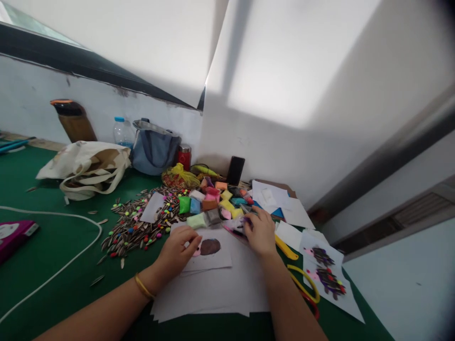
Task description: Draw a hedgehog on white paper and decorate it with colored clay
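My left hand [178, 250] is over the left edge of a small white sheet [222, 261], thumb and fingertips drawn together; anything between them is too small to make out. On that sheet is a brown oval of clay [210, 246] with a pink part beside my thumb. My right hand [261, 230] has its fingers closed on a clear plastic packet [235, 224] with dark and pink contents, to the right of the sheet. Larger white papers [213, 296] lie underneath. Several coloured clay packs [213, 216] sit just beyond both hands.
Sunflower seeds mixed with coloured balls [142, 232] spread at the left. A yellow cutter [286, 247], scissors [308, 279] and a sheet with two seed-covered hedgehogs [346, 300] lie right. Behind stand a phone [235, 171], blue bag [154, 151] and white tote [88, 166].
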`<state>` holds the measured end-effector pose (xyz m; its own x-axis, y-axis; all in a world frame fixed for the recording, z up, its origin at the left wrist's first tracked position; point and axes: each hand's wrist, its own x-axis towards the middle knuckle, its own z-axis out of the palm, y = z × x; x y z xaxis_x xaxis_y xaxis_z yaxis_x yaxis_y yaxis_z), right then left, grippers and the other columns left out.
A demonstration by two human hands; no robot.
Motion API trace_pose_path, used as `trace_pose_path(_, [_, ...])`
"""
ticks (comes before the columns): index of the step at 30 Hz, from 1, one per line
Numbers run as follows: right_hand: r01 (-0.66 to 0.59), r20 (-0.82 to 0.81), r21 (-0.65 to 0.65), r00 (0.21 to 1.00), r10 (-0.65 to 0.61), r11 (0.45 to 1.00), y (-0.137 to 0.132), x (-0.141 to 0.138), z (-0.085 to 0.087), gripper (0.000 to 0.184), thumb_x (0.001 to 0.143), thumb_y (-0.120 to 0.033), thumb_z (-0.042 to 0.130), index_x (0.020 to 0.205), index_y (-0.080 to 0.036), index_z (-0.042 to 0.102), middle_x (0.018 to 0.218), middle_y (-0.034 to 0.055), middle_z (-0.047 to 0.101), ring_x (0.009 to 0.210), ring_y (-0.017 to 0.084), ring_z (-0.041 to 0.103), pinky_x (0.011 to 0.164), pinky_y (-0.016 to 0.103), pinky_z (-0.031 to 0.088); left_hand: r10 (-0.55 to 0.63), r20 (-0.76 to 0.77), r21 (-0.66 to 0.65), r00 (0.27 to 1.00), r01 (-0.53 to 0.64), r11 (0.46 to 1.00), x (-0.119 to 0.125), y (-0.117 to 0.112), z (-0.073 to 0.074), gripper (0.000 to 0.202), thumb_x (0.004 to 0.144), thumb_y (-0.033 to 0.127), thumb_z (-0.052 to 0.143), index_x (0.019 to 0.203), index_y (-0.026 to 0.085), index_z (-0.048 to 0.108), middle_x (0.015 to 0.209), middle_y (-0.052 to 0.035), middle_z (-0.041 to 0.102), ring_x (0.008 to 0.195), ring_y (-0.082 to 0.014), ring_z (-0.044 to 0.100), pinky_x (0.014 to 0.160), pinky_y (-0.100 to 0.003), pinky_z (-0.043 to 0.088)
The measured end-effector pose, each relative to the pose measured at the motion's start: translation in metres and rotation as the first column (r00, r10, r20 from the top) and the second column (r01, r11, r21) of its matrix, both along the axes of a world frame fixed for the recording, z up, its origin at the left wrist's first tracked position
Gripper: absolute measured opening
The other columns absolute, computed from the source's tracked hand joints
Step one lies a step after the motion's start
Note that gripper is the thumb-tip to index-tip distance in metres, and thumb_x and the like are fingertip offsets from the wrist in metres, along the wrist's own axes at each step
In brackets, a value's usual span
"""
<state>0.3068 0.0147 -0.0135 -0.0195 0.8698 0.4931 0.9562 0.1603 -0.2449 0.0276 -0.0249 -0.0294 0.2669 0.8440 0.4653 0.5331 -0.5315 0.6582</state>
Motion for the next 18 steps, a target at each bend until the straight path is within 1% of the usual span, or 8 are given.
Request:
trace_pose_path(3, [-0.035,-0.049,-0.059,0.998,0.032,0.998,0.001,0.003,-0.002,0.021,0.081,-0.017,0.058,0.098,-0.022,0.069,0.127,0.0058,0.061,0.119,0.027,0.048,0.100,0.039,0.034,-0.001,-0.003,-0.011,1.000,0.001,1.000,0.001,0.001,0.000,0.032,0.096,0.033,0.048,0.069,0.019,0.056,0.070,-0.0005,0.056,0.071,-0.0159,0.053,0.071,-0.029,0.039])
trace_pose_path(6, [0.002,-0.108,-0.108,0.994,-0.014,0.994,0.004,0.008,-0.005,0.018,0.081,-0.019,0.058,0.096,-0.021,0.067,0.112,0.0065,0.067,0.107,0.027,0.055,0.093,0.039,0.038,-0.005,-0.001,-0.021,1.000,0.005,1.000,0.001,0.001,0.001,0.032,0.096,0.034,0.048,0.068,0.019,0.056,0.070,-0.0002,0.056,0.071,-0.0156,0.053,0.071,-0.029,0.039])
trace_pose_path(9, [0.006,-0.186,-0.077,0.982,-0.020,0.997,0.003,0.010,-0.006,0.022,0.086,-0.026,0.054,0.104,-0.019,0.065,0.104,0.0085,0.068,0.100,0.027,0.058,0.088,0.037,0.041,0.003,-0.011,-0.023,1.000,-0.003,1.000,0.002,0.002,0.002,0.032,0.096,0.034,0.048,0.068,0.019,0.056,0.071,-0.0006,0.056,0.071,-0.0158,0.053,0.070,-0.029,0.040])
trace_pose_path(13, [-0.052,-0.244,-0.067,0.969,0.034,0.996,0.001,0.008,-0.006,0.027,0.091,-0.029,0.047,0.109,-0.018,0.064,0.104,0.0100,0.068,0.098,0.026,0.059,0.087,0.036,0.042,0.007,-0.048,-0.042,0.999,-0.009,0.999,0.001,0.003,0.002,0.031,0.096,0.033,0.047,0.070,0.019,0.058,0.073,-0.0015,0.059,0.073,-0.0166,0.055,0.072,-0.030,0.042])
trace_pose_path(15, [-0.064,-0.256,-0.078,0.966,0.042,0.995,0.001,0.008,-0.008,0.028,0.091,-0.030,0.047,0.109,-0.019,0.065,0.106,0.0095,0.068,0.100,0.026,0.059,0.088,0.036,0.042,-0.018,-0.104,-0.058,0.994,0.012,0.998,0.000,0.002,0.002,0.023,0.093,0.034,0.052,0.079,0.020,0.063,0.082,-0.0033,0.064,0.081,-0.0185,0.059,0.077,-0.032,0.044])
trace_pose_path(16, [-0.061,-0.266,-0.085,0.963,0.037,0.994,0.002,0.008,-0.009,0.028,0.090,-0.030,0.048,0.108,-0.019,0.066,0.107,0.0092,0.068,0.101,0.026,0.059,0.089,0.037,0.042,-0.040,-0.148,-0.061,0.988,0.032,0.998,0.000,0.001,0.001,0.018,0.090,0.036,0.057,0.087,0.021,0.066,0.090,-0.0047,0.066,0.088,-0.0205,0.061,0.082,-0.034,0.045])
trace_pose_path(17, [-0.055,-0.286,-0.094,0.958,0.026,0.994,0.002,0.010,-0.010,0.029,0.089,-0.031,0.048,0.108,-0.019,0.066,0.107,0.0090,0.068,0.102,0.026,0.059,0.089,0.037,0.042,-0.063,-0.199,-0.061,0.978,0.052,0.997,0.001,0.000,0.000,0.019,0.085,0.038,0.064,0.097,0.023,0.067,0.101,-0.0062,0.067,0.098,-0.0235,0.061,0.089,-0.038,0.045])
trace_pose_path(18, [-0.046,-0.314,-0.103,0.949,0.011,0.994,0.003,0.011,-0.012,0.029,0.088,-0.032,0.049,0.108,-0.019,0.067,0.107,0.0089,0.068,0.102,0.026,0.059,0.089,0.037,0.043,-0.085,-0.256,-0.059,0.963,0.072,0.996,0.002,-0.002,-0.001,0.033,0.079,0.040,0.071,0.108,0.025,0.066,0.114,-0.0076,0.065,0.109,-0.0274,0.059,0.098,-0.044,0.042])
